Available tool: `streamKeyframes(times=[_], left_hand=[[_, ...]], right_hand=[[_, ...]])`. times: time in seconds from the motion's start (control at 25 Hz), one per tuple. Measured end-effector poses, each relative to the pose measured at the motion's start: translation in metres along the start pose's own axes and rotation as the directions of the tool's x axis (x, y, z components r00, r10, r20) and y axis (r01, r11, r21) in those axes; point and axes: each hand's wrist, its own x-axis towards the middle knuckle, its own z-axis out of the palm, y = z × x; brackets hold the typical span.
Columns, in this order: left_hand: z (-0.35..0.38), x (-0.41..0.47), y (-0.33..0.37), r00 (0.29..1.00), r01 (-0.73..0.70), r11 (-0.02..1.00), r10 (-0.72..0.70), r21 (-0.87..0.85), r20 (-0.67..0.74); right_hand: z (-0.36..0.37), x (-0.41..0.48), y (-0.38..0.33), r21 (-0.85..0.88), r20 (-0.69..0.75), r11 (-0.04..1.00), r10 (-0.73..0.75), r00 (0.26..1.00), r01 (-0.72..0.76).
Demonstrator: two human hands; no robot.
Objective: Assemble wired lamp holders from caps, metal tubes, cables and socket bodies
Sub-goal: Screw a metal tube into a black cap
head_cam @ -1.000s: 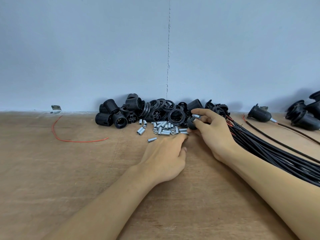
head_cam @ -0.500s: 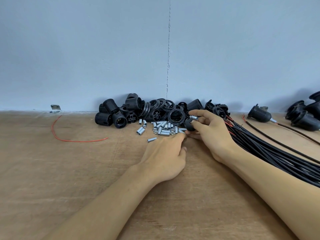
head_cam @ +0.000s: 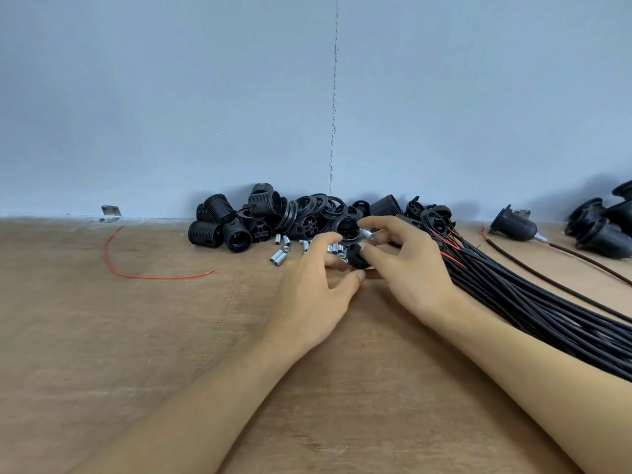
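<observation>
My right hand [head_cam: 410, 271] holds a small black cap [head_cam: 358, 258] between thumb and fingers, with a short metal tube [head_cam: 368, 233] sticking up out of it under the index finger. My left hand [head_cam: 313, 292] is raised beside it, fingers curled and apart, with the thumb under the cap and fingertips at its left side; whether it grips is unclear. Loose metal tubes [head_cam: 278, 256] lie just behind. Black socket bodies and rings [head_cam: 260, 217] are piled against the wall. A bundle of black cables [head_cam: 533, 302] with red wire ends runs under my right forearm.
Finished lamp holders [head_cam: 513, 224] with cables lie at the far right by the wall, with more [head_cam: 602, 230] at the edge. A loose red wire [head_cam: 136, 273] curves on the wooden table [head_cam: 102, 354] at left. A metal bracket [head_cam: 111, 212] sits at the wall.
My left hand has lifted off the table and curled its fingers in toward the cap. My right hand has brought the cap and tube slightly nearer and lower, toward the left hand.
</observation>
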Motion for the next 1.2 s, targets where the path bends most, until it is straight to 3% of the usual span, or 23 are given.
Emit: streamKeyframes(times=[0.2, 0.44, 0.64, 0.76, 0.92, 1.2], left_hand=[[-0.004, 0.0, 0.005, 1.0, -0.022, 0.985, 0.022, -0.172, 0.002], [-0.007, 0.001, 0.01, 0.993, 0.092, 0.974, -0.105, -0.209, -0.053], [-0.016, 0.011, 0.006, 0.946, 0.321, 0.817, -0.296, -0.478, 0.129], [-0.019, 0.014, 0.001, 0.935, 0.336, 0.73, -0.335, -0.596, 0.117], [-0.013, 0.013, -0.001, 0.941, 0.311, 0.788, -0.333, -0.532, 0.056], [-0.011, 0.012, 0.001, 0.949, 0.313, 0.863, -0.3, -0.397, 0.096]], right_hand=[[0.003, -0.006, -0.006, 0.137, 0.117, 0.987, 0.072, 0.991, -0.088], [-0.004, 0.0, -0.006, 0.321, 0.087, 0.93, 0.156, 0.984, -0.176], [-0.006, -0.001, -0.007, 0.328, 0.221, 0.933, 0.08, 0.972, -0.151], [-0.002, -0.002, -0.009, 0.325, 0.227, 0.934, 0.076, 0.971, -0.149], [-0.004, -0.004, -0.009, 0.303, 0.261, 0.942, 0.063, 0.963, -0.144], [-0.004, -0.004, -0.008, 0.28, 0.265, 0.95, 0.061, 0.962, -0.137]])
